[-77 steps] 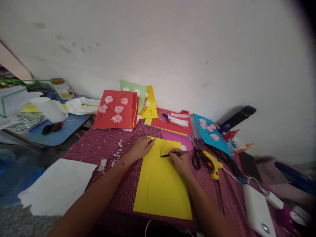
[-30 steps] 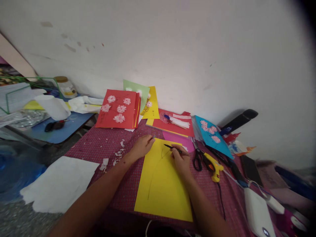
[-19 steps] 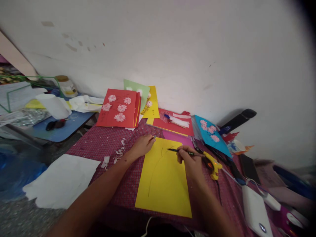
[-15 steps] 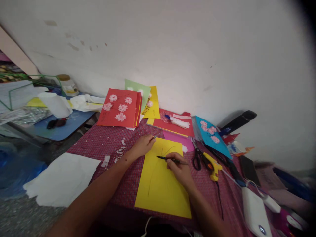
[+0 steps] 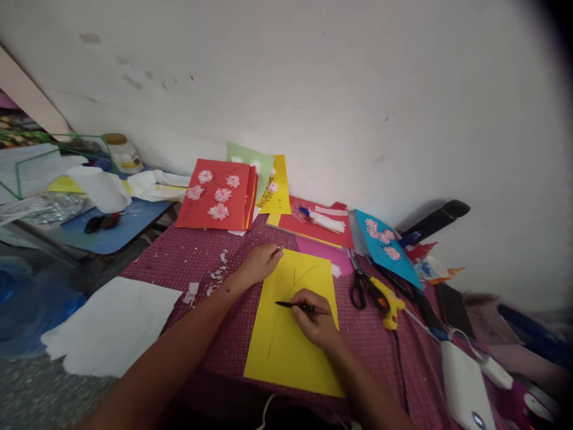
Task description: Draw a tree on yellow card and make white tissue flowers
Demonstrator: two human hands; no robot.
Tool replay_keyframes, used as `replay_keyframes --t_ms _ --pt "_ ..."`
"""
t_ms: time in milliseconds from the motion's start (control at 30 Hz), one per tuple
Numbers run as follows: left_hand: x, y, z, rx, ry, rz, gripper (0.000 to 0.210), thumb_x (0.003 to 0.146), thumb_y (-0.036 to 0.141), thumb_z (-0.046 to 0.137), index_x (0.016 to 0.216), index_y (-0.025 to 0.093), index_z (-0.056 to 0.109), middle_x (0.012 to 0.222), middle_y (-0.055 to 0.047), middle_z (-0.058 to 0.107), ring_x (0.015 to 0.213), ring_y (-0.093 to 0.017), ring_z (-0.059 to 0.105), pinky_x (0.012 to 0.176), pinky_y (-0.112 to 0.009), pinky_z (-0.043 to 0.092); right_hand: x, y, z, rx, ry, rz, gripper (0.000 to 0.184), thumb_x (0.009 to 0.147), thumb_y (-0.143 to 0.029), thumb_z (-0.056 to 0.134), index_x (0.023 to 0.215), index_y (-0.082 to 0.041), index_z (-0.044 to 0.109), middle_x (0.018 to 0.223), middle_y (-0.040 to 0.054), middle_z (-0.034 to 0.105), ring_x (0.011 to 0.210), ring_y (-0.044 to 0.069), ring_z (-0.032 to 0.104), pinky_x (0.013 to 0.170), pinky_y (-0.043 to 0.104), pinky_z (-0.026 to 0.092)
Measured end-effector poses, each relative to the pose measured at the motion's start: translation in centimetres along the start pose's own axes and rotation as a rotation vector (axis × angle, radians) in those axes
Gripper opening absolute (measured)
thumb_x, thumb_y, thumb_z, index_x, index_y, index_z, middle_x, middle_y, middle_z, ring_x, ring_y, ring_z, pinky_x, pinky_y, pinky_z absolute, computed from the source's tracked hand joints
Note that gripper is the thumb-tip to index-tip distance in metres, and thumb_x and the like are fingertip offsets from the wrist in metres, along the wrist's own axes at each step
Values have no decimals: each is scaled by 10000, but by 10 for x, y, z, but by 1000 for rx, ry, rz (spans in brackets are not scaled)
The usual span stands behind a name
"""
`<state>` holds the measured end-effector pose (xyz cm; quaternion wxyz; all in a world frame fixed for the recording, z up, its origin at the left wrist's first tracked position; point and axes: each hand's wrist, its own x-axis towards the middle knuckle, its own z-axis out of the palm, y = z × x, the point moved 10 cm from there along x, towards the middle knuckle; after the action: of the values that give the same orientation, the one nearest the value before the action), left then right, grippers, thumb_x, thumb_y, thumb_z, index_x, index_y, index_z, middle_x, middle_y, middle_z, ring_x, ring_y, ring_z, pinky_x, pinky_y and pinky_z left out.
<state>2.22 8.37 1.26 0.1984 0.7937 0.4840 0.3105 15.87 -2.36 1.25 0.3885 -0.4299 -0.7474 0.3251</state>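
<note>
A yellow sheet of paper (image 5: 290,364) lies in front of me, with thin dark curved lines drawn on its upper and left parts. My right hand (image 5: 313,319) is closed around a black pen (image 5: 307,308), whose tip points left, over or on the middle of the sheet. At the sheet's upper left corner rests my left hand (image 5: 262,263), fingers closed on a small greyish object (image 5: 281,248) too small to name. Paper scraps (image 5: 217,276) are scattered left of the sheet.
Black-handled scissors (image 5: 358,289) and a yellow glue gun (image 5: 389,304) lie to the right. Red cards with pink flowers (image 5: 215,194) lean on the wall behind. A blue flower card (image 5: 389,245) is at back right, a white power bank (image 5: 465,382) at front right.
My right hand has moved the pen left and down across the yellow sheet, uncovering more of the upper lines. My left hand stays at the upper left corner.
</note>
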Motion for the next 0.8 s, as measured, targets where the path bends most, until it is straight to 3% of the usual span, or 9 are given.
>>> replay_keyframes --t_ms 167,433,633,800 --pt "0 0 0 -9 11 9 269 960 314 384 762 195 522 727 -23 578 696 -164 540 645 -282 358 -4 -20 10 18 -123 -112 82 797 -204 580 846 -219 644 727 23 630 639 169 583 606 285 437" --pt "-1 1 -1 -25 17 6 252 956 310 396 772 195 526 735 -20 580 703 -161 537 649 -276 357 0 -13 0 3 -17 -61 159 851 -188 555 982 -226 637 861 39 654 769 182 620 703 299 466" --pt "0 0 0 -24 14 10 259 955 305 394 750 194 507 718 -17 564 685 -156 521 635 -276 344 2 -8 -2 -32 2 -37 106 868 -201 550 901 -222 648 796 23 655 739 174 621 679 290 463" --pt "0 -1 0 -16 14 2 256 955 308 394 752 196 503 714 -12 559 677 -154 517 629 -277 338 3 -10 -1 -29 -9 -47 145 876 -215 544 965 -234 657 851 37 677 789 191 636 718 311 487"
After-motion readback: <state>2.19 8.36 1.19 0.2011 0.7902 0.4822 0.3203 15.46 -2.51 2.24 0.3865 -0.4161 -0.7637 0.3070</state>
